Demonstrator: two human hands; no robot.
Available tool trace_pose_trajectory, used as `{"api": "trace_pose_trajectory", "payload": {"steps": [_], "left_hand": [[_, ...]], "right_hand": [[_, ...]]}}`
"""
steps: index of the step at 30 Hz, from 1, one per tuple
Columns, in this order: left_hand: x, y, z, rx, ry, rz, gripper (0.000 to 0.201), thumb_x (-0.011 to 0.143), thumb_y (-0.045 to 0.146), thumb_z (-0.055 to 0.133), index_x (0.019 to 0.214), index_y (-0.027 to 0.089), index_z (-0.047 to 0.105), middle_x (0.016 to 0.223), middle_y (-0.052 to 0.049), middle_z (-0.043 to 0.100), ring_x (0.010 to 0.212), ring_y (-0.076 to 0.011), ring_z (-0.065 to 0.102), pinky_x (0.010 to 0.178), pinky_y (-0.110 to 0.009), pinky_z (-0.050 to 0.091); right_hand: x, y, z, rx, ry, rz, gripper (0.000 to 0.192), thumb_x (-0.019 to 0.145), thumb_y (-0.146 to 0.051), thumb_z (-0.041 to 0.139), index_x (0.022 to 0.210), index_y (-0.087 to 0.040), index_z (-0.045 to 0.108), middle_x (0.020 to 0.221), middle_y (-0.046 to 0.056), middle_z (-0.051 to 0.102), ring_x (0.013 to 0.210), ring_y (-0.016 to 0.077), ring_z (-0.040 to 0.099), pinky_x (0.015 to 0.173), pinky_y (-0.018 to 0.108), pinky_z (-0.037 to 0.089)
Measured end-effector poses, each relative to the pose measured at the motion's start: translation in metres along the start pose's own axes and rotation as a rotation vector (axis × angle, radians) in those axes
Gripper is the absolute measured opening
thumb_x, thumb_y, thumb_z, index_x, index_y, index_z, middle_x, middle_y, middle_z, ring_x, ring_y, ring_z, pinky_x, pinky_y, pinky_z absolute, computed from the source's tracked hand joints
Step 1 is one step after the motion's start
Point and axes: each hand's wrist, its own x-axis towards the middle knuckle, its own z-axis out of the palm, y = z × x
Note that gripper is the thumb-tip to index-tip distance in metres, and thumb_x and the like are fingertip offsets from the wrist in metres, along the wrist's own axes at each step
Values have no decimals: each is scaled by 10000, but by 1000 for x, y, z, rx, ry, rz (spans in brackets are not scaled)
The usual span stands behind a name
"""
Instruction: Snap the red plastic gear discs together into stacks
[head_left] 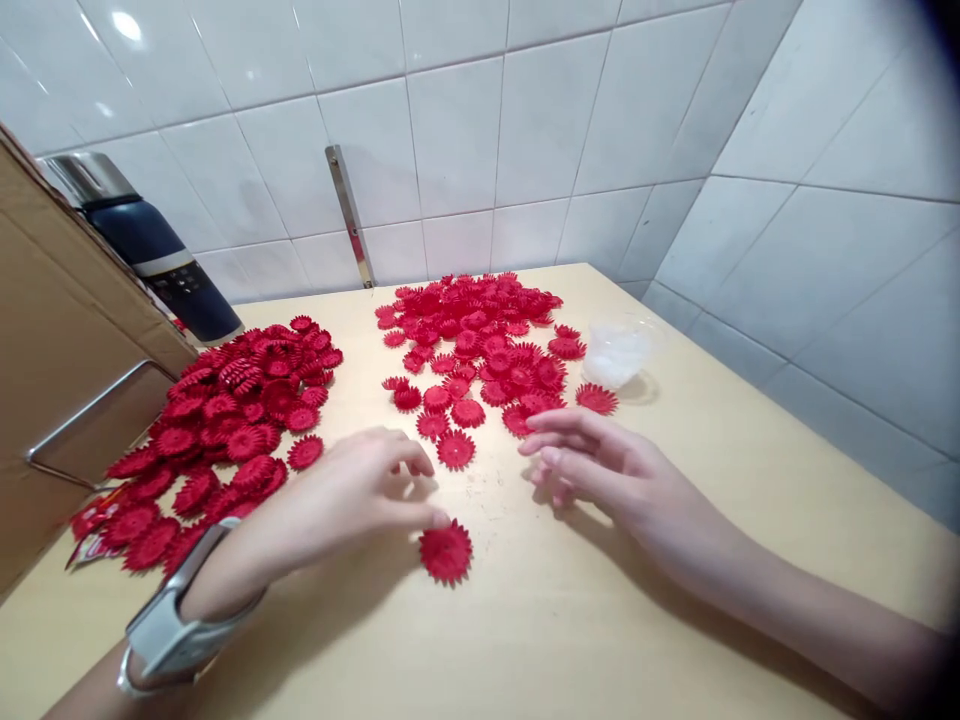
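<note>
**Hands work among red flower discs on a pale tabletop**

A single red flower-shaped disc (pixel 446 551) lies flat on the pale wooden table (pixel 675 600), near the front and apart from the heaps. The left hand (pixel 352 495) rests just beside it, the thumb tip touching or almost touching the disc's far-left edge; the fingers are curled loosely together and grip nothing that can be seen. A pale wristband (pixel 169 625) circles that wrist. The right hand (pixel 607 465) hovers low over the table to the right, palm down, fingers stretched out and slightly spread, pointing left; whether the lower fingers pinch something small cannot be told. Between the 2 hands, a little farther off, lies another loose disc (pixel 456 449). Beyond it a wide scatter of red discs (pixel 480 335) runs to the far edge of the table, with a small clear plastic bag (pixel 619 352) at its right. A second, denser pile of discs (pixel 225 420) sits at the left, against a cardboard box (pixel 52 380). A dark blue flask (pixel 161 255) stands behind the box, and a metal strip (pixel 350 215) leans on the white tiled wall (pixel 600 100).
</note>
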Motion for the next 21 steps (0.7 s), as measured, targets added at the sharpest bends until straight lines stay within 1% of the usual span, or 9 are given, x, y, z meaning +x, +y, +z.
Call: {"api": "trace_pose_trajectory", "payload": {"steps": [3,5,8,10,11,14,16,18,21], "left_hand": [[-2,3,12,8,-74,57,69,691,247,596,695,180,611,791,-11,591,729,-163,540,622,-237,400],[0,4,22,-78,-78,84,91,729,162,508,665,179,570,715,9,590,658,-134,532,587,-217,387],[2,6,32,-220,10,70,129,794,165,429,710,185,525,669,20,588,606,-121,525,558,-213,381],[1,8,36,-209,73,47,70,797,205,457,763,190,517,699,17,582,634,-131,523,579,-224,386],[-1,9,37,-170,83,42,40,772,231,506,782,194,518,721,16,575,654,-139,520,592,-232,387],[-5,7,37,-71,32,39,166,661,250,637,770,202,521,790,15,553,712,-156,511,610,-239,384],[-6,4,36,-108,-35,54,94,686,189,594,696,194,501,784,19,556,704,-140,519,604,-223,385],[-6,2,37,-195,-77,49,94,746,131,498,675,190,482,724,26,573,654,-120,529,580,-207,387],[-3,6,41,-308,-42,14,121,797,127,440,710,189,497,654,28,590,601,-117,537,552,-208,393]], "right_hand": [[-1,1,2,-50,-49,8,217,777,-343,592,895,-172,530,696,6,567,615,129,542,568,264,438],[-4,0,2,-60,-108,-3,187,795,-350,567,832,-173,524,647,-7,551,580,119,529,559,255,430],[-12,-2,6,-104,-307,12,184,826,-332,516,749,-166,530,640,2,569,561,106,515,548,238,423],[-18,-4,10,-221,-434,12,173,826,-294,501,744,-156,564,659,18,582,592,113,509,556,233,413],[-21,-6,12,-304,-465,2,160,816,-272,502,745,-152,581,652,18,573,600,117,500,558,231,405],[-24,-8,17,-508,-494,-16,157,790,-236,498,708,-152,603,598,1,519,581,117,458,541,224,377],[-23,-8,17,-549,-489,-19,175,791,-230,484,682,-155,599,575,-7,498,565,114,443,529,219,363],[-21,-8,16,-536,-457,-32,182,796,-227,475,681,-158,599,567,-13,494,553,110,435,521,214,352],[-19,-7,16,-495,-443,-51,175,797,-207,472,713,-148,614,562,-16,490,536,103,424,508,209,345]]}}
